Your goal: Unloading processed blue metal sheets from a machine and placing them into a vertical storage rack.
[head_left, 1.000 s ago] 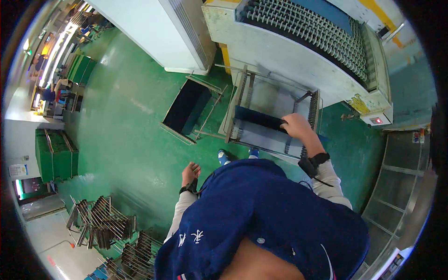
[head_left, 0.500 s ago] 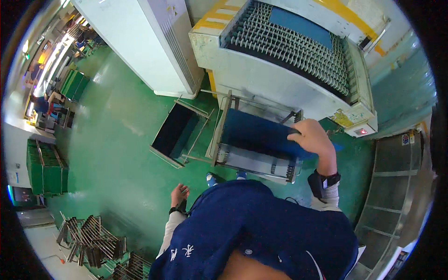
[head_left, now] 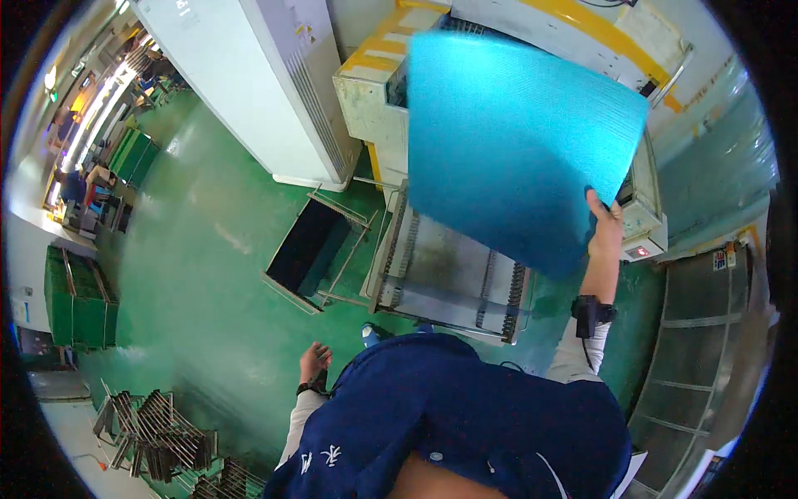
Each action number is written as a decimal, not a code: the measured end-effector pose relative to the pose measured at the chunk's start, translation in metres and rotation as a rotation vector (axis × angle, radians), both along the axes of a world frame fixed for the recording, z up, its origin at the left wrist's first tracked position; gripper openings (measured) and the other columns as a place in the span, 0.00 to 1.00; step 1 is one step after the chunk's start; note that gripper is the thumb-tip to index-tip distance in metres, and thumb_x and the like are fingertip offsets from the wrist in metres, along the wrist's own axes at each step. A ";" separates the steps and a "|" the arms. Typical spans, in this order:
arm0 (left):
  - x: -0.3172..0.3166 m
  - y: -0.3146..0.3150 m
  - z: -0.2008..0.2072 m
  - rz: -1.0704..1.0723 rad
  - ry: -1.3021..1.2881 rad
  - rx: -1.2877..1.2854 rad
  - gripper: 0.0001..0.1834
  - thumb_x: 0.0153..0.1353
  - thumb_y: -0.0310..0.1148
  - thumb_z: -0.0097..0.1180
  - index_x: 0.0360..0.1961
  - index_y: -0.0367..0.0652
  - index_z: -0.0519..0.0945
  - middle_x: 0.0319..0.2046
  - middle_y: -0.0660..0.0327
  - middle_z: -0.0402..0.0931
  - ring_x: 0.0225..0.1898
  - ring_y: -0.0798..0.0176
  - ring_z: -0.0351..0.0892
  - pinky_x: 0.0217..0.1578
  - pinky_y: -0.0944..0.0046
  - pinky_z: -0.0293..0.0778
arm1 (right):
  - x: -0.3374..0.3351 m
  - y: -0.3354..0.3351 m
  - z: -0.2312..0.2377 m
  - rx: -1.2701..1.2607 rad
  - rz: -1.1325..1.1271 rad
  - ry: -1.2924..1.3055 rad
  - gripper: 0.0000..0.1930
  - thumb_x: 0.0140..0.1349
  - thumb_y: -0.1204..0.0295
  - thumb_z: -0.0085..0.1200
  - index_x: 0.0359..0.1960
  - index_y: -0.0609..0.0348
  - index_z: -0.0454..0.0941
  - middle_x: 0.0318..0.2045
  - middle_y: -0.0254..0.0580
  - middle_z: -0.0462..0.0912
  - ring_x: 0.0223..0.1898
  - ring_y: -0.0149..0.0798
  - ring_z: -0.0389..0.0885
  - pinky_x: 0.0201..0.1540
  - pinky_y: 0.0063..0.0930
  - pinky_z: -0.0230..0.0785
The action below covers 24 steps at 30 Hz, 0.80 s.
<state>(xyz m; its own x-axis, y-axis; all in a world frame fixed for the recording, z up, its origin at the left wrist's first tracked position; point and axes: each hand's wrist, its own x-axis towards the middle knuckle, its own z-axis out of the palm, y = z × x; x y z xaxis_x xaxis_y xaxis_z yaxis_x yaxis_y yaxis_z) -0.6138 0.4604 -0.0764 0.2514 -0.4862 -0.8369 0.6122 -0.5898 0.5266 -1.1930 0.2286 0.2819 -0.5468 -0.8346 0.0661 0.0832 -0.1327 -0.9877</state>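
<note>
My right hand [head_left: 605, 226] grips a large blue panel [head_left: 515, 150] by its near right corner, thumb on the upper face. The panel is raised and tilted over the front of a white machine [head_left: 366, 112], hiding most of its rollers [head_left: 470, 27]. Below it stands a metal rack [head_left: 449, 323] with slotted side strips and a pale grey base. My left hand [head_left: 314, 362] hangs low beside my body, fingers loosely apart and holding nothing.
A smaller metal rack [head_left: 291, 291] with dark panels stands on the green floor, left of the slotted one. A tall white cabinet [head_left: 249, 91] rises behind it. Folded metal racks [head_left: 158, 428] lie at lower left; green bins [head_left: 79, 299] stand at far left. A metal-framed panel [head_left: 690, 349] is at right.
My right hand has lifted the blue panel up from the slotted rack toward the machine, uncovering the rack's base. The panel on the rollers is now hidden. My left hand stays low.
</note>
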 end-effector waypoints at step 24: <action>-0.015 0.013 -0.004 0.174 -0.022 0.003 0.22 0.60 0.40 0.46 0.49 0.34 0.65 0.43 0.49 0.70 0.37 0.51 0.74 0.29 0.58 0.73 | 0.019 -0.096 -0.135 0.256 0.231 -0.860 0.09 0.55 0.70 0.53 0.32 0.58 0.68 0.31 0.44 0.72 0.31 0.40 0.71 0.34 0.32 0.69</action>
